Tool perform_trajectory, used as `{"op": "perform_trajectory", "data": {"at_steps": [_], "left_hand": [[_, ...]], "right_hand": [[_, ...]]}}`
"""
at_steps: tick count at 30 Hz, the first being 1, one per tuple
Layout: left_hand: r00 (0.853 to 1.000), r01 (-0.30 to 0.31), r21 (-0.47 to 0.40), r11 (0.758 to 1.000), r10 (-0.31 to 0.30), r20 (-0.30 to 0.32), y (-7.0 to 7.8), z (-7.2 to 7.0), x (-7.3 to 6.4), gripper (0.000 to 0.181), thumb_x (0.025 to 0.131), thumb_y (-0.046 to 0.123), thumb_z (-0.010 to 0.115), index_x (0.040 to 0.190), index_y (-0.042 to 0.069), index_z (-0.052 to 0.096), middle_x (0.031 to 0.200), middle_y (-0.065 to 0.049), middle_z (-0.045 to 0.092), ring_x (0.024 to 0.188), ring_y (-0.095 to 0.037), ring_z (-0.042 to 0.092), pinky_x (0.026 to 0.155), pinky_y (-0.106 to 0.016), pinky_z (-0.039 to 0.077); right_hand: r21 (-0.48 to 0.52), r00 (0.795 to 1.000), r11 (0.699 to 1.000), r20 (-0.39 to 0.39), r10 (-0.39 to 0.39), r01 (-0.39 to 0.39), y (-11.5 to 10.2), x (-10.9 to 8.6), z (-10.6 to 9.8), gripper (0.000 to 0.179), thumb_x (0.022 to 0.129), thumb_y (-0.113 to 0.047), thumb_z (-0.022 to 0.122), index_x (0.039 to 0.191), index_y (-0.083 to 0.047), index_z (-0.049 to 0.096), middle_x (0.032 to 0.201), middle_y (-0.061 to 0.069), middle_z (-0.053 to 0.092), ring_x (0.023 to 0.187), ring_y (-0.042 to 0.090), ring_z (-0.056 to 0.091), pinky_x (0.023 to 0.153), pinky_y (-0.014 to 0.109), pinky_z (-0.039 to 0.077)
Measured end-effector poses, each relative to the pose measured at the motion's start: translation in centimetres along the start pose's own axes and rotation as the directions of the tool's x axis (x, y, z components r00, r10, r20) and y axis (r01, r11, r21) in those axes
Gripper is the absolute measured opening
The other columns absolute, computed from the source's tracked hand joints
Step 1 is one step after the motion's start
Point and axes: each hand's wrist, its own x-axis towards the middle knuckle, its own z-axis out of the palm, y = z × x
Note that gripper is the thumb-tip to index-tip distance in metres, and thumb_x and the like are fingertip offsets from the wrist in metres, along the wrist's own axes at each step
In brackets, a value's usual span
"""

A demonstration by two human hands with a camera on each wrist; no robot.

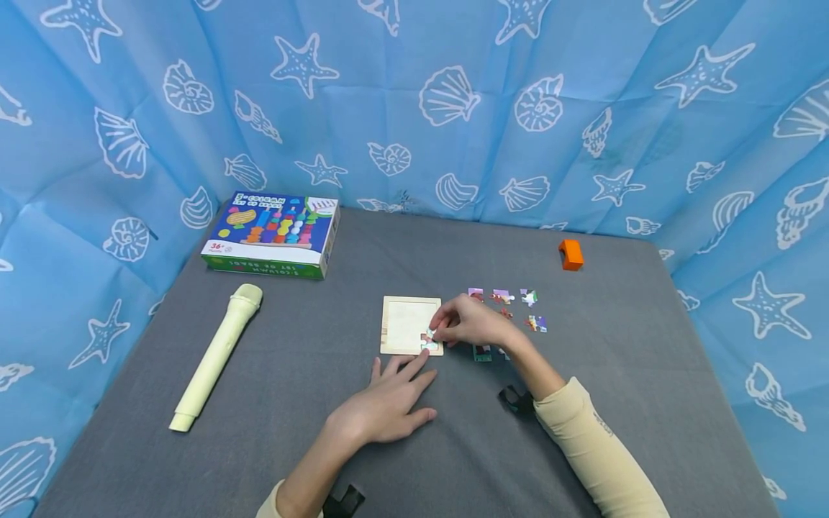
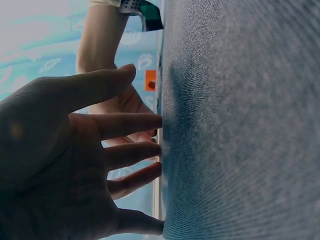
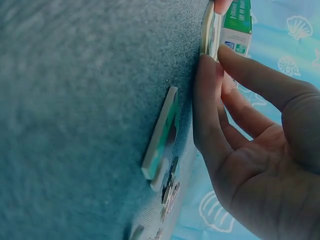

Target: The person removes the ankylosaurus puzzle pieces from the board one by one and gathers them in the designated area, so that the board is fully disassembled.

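A square wooden puzzle tray lies near the middle of the grey table. In its lower right corner sits a puzzle piece. My right hand pinches another small puzzle piece between thumb and fingers, at the tray's right side; the fingers partly cover it. Spread fingers of my left hand touch the tray's lower edge, and nothing is in its grasp. Several loose puzzle pieces lie right of the tray, some hidden behind the right hand and forearm. One greenish piece shows close up in the right wrist view.
A boxed bead set lies at the back left, with a pale yellow toy microphone in front of it. An orange arch block stands at the back right. Blue shell-patterned cloth hangs around the table.
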Motion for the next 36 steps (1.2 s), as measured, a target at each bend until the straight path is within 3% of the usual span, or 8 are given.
{"op": "perform_trajectory", "data": {"at_steps": [4, 10, 17, 24, 31, 36], "left_hand": [[1.0, -0.025, -0.007, 1.0, 0.025, -0.011, -0.3, 0.2, 0.0, 0.062, 0.11, 0.043, 0.063, 0.162, 0.011, 0.052, 0.182, -0.009, 0.025, 0.166, -0.037, 0.026, 0.123, -0.086, 0.021], [1.0, -0.011, -0.006, 1.0, 0.011, 0.002, -0.1, -0.1, 0.0, 0.063, 0.109, 0.042, 0.065, 0.163, 0.012, 0.051, 0.183, -0.007, 0.025, 0.166, -0.035, 0.027, 0.126, -0.083, 0.02], [0.999, -0.031, -0.02, 0.999, 0.031, -0.01, -0.5, 0.2, 0.1, 0.064, 0.109, 0.043, 0.065, 0.163, 0.012, 0.051, 0.183, -0.007, 0.024, 0.165, -0.038, 0.027, 0.122, -0.087, 0.019], [0.999, -0.035, -0.011, 0.999, 0.035, -0.012, -1.2, 0.9, 0.6, 0.065, 0.108, 0.047, 0.064, 0.163, 0.015, 0.05, 0.183, -0.005, 0.023, 0.166, -0.037, 0.026, 0.121, -0.088, 0.019], [0.999, -0.04, -0.014, 0.999, 0.04, -0.014, -1.7, 1.4, 0.8, 0.066, 0.109, 0.05, 0.062, 0.164, 0.016, 0.049, 0.184, -0.005, 0.022, 0.166, -0.037, 0.025, 0.121, -0.089, 0.018], [1.0, -0.017, -0.009, 1.0, 0.017, 0.01, -0.5, 0.3, 0.2, 0.064, 0.109, 0.044, 0.064, 0.164, 0.013, 0.05, 0.183, -0.007, 0.024, 0.167, -0.036, 0.025, 0.124, -0.086, 0.019]], "right_hand": [[-0.007, 1.0, 1.0, 0.007, -0.02, 0.02, -0.1, -0.1, 0.0, 0.009, 0.1, -0.006, 0.076, 0.106, 0.002, 0.079, 0.089, 0.016, 0.078, 0.076, 0.017, 0.072, 0.07, 0.03, 0.062], [-0.032, 0.999, 0.999, -0.008, -0.037, 0.037, -0.5, 0.2, 0.3, 0.017, 0.101, -0.004, 0.073, 0.116, 0.004, 0.077, 0.091, 0.013, 0.076, 0.075, 0.014, 0.07, 0.069, 0.025, 0.06], [-0.082, 0.998, 0.995, 0.007, -0.057, 0.057, -0.9, 0.9, 0.7, 0.016, 0.098, -0.002, 0.075, 0.113, 0.001, 0.077, 0.083, 0.008, 0.068, 0.063, 0.009, 0.061, 0.058, 0.022, 0.048], [-0.068, 0.999, 0.996, 0.016, -0.051, 0.052, -0.9, 0.9, 1.0, 0.007, 0.097, -0.004, 0.079, 0.102, 0.0, 0.077, 0.082, 0.005, 0.065, 0.066, 0.008, 0.06, 0.061, 0.022, 0.055], [-0.146, 0.996, 0.989, -0.084, -0.006, -0.006, -1.0, 0.7, 1.3, 0.022, 0.092, -0.013, 0.087, 0.106, 0.0, 0.075, 0.083, 0.004, 0.065, 0.069, 0.008, 0.059, 0.063, 0.023, 0.054], [-0.164, 0.993, 0.986, -0.117, 0.022, -0.041, -0.8, 0.6, 1.2, 0.023, 0.089, -0.017, 0.091, 0.099, -0.003, 0.076, 0.081, 0.003, 0.066, 0.067, 0.008, 0.058, 0.063, 0.024, 0.05]]}}
